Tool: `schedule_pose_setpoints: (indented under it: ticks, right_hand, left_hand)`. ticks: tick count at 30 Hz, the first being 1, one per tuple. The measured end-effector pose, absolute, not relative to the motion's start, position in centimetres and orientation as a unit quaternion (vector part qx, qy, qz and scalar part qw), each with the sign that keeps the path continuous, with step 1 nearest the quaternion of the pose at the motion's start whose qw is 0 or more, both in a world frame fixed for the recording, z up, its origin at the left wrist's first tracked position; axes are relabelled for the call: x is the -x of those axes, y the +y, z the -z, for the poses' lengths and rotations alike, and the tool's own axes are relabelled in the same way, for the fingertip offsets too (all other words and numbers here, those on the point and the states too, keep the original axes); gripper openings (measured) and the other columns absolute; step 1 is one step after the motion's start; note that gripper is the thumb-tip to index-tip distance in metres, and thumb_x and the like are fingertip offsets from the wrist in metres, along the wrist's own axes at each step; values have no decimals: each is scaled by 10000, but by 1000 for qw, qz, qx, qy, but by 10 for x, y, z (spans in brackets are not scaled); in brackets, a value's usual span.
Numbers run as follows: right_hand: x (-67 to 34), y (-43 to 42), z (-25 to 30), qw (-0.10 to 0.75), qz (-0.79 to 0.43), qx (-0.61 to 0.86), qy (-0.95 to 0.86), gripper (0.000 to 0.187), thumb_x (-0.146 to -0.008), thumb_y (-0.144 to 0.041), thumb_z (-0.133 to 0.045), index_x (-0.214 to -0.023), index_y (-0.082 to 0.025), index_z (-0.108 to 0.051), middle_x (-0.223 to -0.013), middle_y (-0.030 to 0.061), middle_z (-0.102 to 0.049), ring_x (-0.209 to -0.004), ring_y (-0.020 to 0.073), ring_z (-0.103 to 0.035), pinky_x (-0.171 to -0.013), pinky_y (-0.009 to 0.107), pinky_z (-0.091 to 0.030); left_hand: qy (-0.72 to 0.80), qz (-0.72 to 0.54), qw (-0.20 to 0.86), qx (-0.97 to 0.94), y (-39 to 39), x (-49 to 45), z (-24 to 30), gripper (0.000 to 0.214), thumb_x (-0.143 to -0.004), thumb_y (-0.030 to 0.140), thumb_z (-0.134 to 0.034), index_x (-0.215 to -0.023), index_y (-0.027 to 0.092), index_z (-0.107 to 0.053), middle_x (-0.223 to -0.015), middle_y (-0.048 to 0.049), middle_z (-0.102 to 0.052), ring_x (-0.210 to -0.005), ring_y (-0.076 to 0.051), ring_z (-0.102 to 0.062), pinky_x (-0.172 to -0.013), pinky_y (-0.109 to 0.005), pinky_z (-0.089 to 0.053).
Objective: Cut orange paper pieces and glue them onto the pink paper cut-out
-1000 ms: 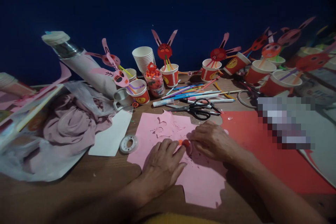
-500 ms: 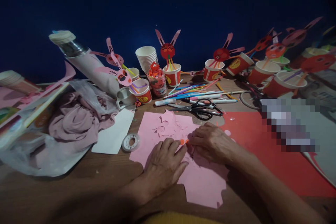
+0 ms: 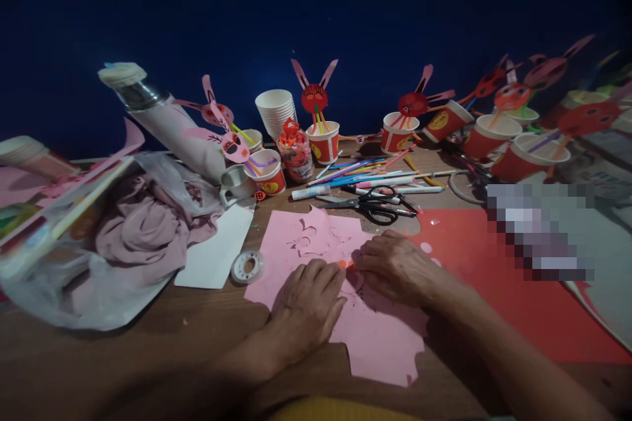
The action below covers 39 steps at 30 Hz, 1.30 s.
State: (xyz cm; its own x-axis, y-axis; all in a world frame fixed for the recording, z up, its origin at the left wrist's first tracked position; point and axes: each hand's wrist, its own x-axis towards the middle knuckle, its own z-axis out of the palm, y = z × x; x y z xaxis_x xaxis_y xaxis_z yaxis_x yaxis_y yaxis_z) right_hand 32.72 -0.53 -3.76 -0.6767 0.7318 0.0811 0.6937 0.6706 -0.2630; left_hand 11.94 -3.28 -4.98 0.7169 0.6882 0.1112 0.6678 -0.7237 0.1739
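A cut sheet of pink paper (image 3: 380,355) lies on the table under both my hands. My left hand (image 3: 310,296) rests on it, fingers laid forward and thumb apart, fingertips beside a small orange paper piece (image 3: 342,264). Pressed together, the fingers of my right hand (image 3: 395,268) pinch the right side of that orange piece; their tips are partly hidden. Beneath, a rounded pink paper shape (image 3: 353,284) shows between the hands. Loose pink cut-outs (image 3: 316,241) lie just beyond my left fingers.
Black-handled scissors (image 3: 378,204), a glue stick (image 3: 310,193) and several markers (image 3: 385,182) lie behind the paper. A tape roll (image 3: 247,267) is at left, red paper (image 3: 494,302) at right. Paper cups (image 3: 323,143) with rabbit figures line the back. A plastic bag (image 3: 113,306) holds cloth.
My left thumb has drawn in toward its fingers, uncovering more of the rounded pink shape. My right hand stays almost in place at the orange piece. The view has shifted slightly.
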Motion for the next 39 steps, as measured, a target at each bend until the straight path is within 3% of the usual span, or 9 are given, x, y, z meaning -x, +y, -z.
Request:
schedule_pose_setpoints:
  ticks: [13, 31, 39]
  right_hand:
    - [-323, -6, 36, 89, -106, 411, -901, 77, -751, -141, -505, -700, -182, -546, -695, 9, -581, -680, 140, -504, -633, 266, -283]
    - [-324, -5, 35, 116, -106, 403, -901, 106, -805, -190, -492, -737, -184, -574, -706, 14, -603, -690, 138, -525, -651, 266, -303]
    - [-333, 2, 33, 229, -91, 416, -876, 137, -788, -147, -472, -767, -179, -603, -697, 28, -623, -675, 144, -544, -634, 270, -317]
  left_hand:
    - [356, -160, 36, -920, -33, -120, 54, 298, -817, 180, -430, -1106, 135, -483, -1096, -116, -546, -934, -257, -459, -735, -406, -437]
    - [356, -177, 56, -916, -33, -121, 58, 274, -814, 167, -432, -1075, 120, -500, -1013, -119, -538, -898, -258, -446, -711, -417, -441]
    - [360, -167, 66, -916, -32, -120, 54, 285, -811, 180, -444, -1087, 136, -502, -1036, -116, -543, -910, -252, -448, -717, -403, -441]
